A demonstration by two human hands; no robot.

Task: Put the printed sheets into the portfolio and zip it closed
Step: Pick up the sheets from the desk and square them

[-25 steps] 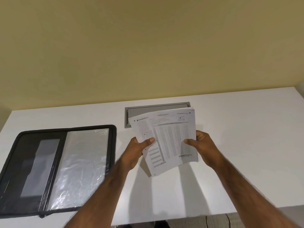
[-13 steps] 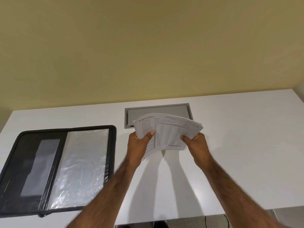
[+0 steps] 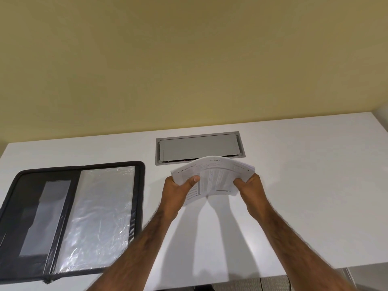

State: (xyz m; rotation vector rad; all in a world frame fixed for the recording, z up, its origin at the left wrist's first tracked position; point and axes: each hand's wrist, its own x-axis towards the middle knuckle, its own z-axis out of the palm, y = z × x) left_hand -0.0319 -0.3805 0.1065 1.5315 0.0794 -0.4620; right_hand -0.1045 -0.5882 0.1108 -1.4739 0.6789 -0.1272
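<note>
Now both hands hold the printed sheets [image 3: 216,177] above the middle of the desk [image 3: 304,185]. The left hand [image 3: 178,190] grips their left edge, thumb on top, and the right hand [image 3: 249,185] grips their right edge. The stack bows upward. The portfolio [image 3: 69,219] lies open flat near the desk's left edge, well apart. A grey cable hatch [image 3: 199,147] sits near the far edge.

A white table [image 3: 294,185] fills the lower half of the frame, its far edge against a yellow wall. An open black portfolio [image 3: 71,219] lies flat at the lower left, clear plastic sleeve facing up. A grey hatch [image 3: 199,147] sits flush in the tabletop at centre, near the far edge.
</note>
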